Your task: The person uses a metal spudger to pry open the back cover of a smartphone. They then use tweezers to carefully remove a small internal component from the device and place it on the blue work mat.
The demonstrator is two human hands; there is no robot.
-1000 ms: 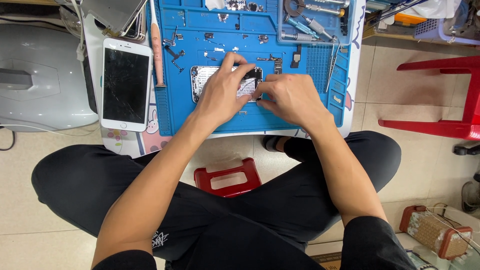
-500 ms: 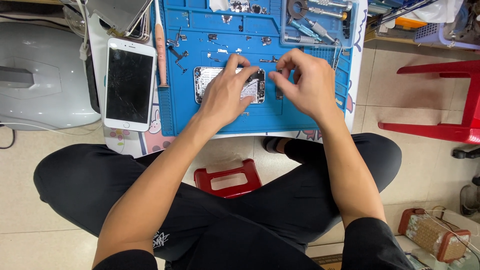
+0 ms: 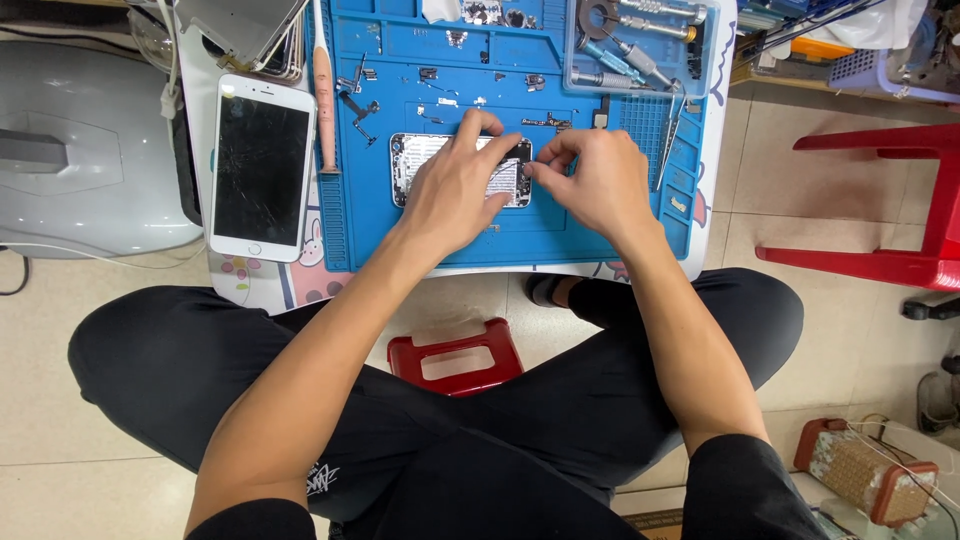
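An opened phone body (image 3: 415,160), silver with its insides showing, lies on the blue work mat (image 3: 440,235). My left hand (image 3: 455,180) rests flat across it, fingers spread, pressing it down. My right hand (image 3: 590,180) sits at the phone's right end, thumb and forefinger pinched together at its edge; whether something tiny is between them cannot be seen. Most of the phone is hidden under the two hands.
A white phone screen (image 3: 262,165) lies left of the mat beside an orange-handled tool (image 3: 323,95). Small screws and parts dot the mat's top; a clear tray of tools (image 3: 630,45) stands at upper right. A red stool (image 3: 455,355) is between my legs, another red stool (image 3: 890,200) at right.
My right hand lifted away from the phone to the right, then came back to its right end. My left hand stayed on the phone.
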